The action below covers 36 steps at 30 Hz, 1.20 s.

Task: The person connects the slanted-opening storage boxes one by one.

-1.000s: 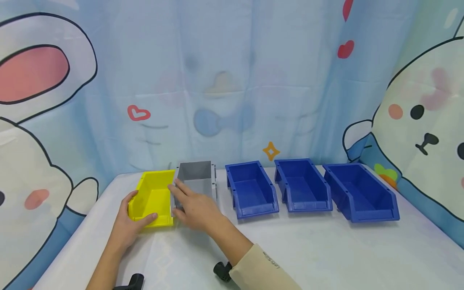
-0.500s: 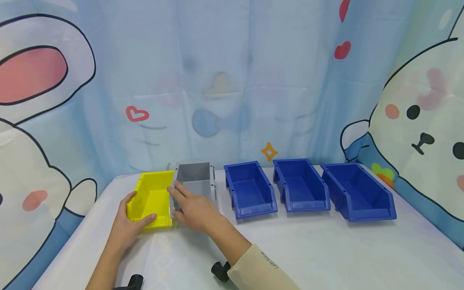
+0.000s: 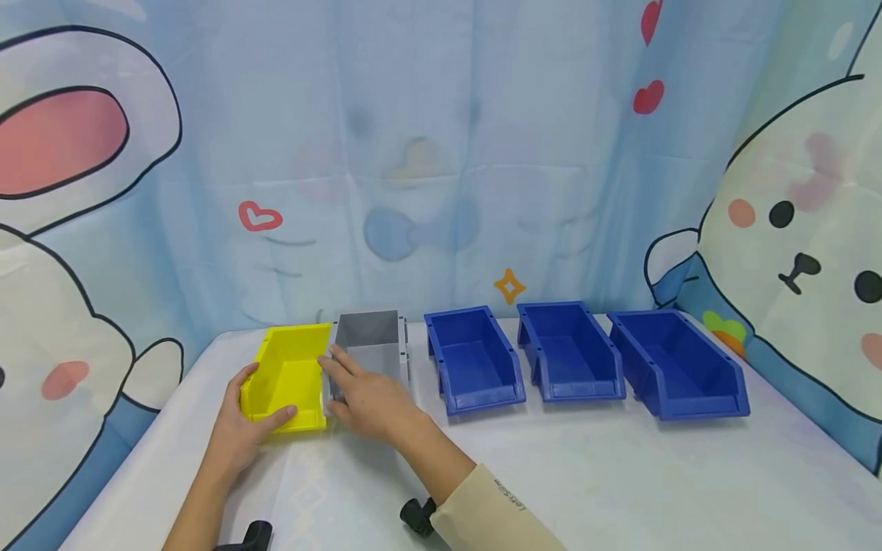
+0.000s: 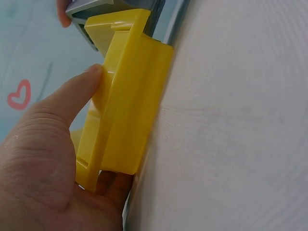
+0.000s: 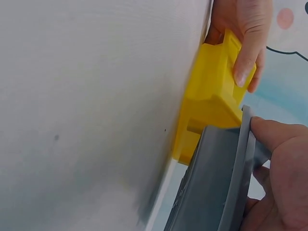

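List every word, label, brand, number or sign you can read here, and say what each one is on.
"Let'Slim", roughly: dark lettering on the beige sleeve of the right arm; small and slanted, so the exact spelling is uncertain.
Yellow bin, grey bin and three blue bins: no readable text.
Backdrop curtain: printed pictures only, no readable words or numbers.

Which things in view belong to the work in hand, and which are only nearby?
Apparently in the work:
yellow bin, gripped by the left hand
gray bin, touched by the right hand

Apparently only nearby:
three blue bins
patterned curtain
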{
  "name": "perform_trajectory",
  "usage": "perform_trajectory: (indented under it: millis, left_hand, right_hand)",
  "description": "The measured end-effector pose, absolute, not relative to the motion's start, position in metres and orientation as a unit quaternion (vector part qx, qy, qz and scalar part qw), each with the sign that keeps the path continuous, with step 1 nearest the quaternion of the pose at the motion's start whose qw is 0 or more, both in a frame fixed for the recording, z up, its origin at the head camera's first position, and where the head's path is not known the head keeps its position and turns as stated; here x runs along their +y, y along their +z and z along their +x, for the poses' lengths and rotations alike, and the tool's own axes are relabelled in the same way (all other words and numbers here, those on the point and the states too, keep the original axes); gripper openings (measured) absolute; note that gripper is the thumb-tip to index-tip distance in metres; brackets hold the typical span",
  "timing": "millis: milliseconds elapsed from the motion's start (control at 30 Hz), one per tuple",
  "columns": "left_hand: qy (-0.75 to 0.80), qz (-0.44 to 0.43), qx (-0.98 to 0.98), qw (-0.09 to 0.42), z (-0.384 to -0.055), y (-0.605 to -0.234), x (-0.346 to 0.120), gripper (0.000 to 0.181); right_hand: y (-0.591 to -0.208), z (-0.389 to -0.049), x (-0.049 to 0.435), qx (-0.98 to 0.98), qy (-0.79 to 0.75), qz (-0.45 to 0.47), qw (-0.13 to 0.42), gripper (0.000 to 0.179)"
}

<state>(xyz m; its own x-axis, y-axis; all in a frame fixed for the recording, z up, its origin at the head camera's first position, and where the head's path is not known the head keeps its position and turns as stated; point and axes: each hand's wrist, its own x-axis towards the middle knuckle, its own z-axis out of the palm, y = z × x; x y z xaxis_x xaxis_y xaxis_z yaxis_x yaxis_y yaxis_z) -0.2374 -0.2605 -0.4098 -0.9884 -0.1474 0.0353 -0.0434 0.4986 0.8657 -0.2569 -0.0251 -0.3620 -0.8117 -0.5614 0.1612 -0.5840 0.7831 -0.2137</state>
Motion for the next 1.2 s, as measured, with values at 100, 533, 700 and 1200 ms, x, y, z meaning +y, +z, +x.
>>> perform_trajectory:
  millis: [100,533,700,1200]
  left_hand:
    - [-0.497,0.056,-0.864,0.053,-0.2369,-0.4110,-0.2602,0.113]
    - [-0.496,0.064,-0.865,0.044,-0.2347,-0.4064,-0.2636,0.114]
    - [-0.495,0.062,-0.865,0.042,-0.2367,-0.4068,-0.2586,0.114]
    - [-0.495,0.069,-0.865,0.042,-0.2361,-0.4060,-0.2564,0.114]
  right_hand:
    - [-0.3629,-0.2565,-0.0251,-0.944,0.129,0.302,0.042,0.068]
    - [-0.3646,-0.2544,-0.0335,-0.947,0.115,0.296,0.042,0.069]
    - [-0.3648,-0.2525,-0.0303,-0.952,0.109,0.284,0.041,0.069]
    - [-0.3700,-0.2519,-0.0309,-0.954,0.094,0.282,0.045,0.070]
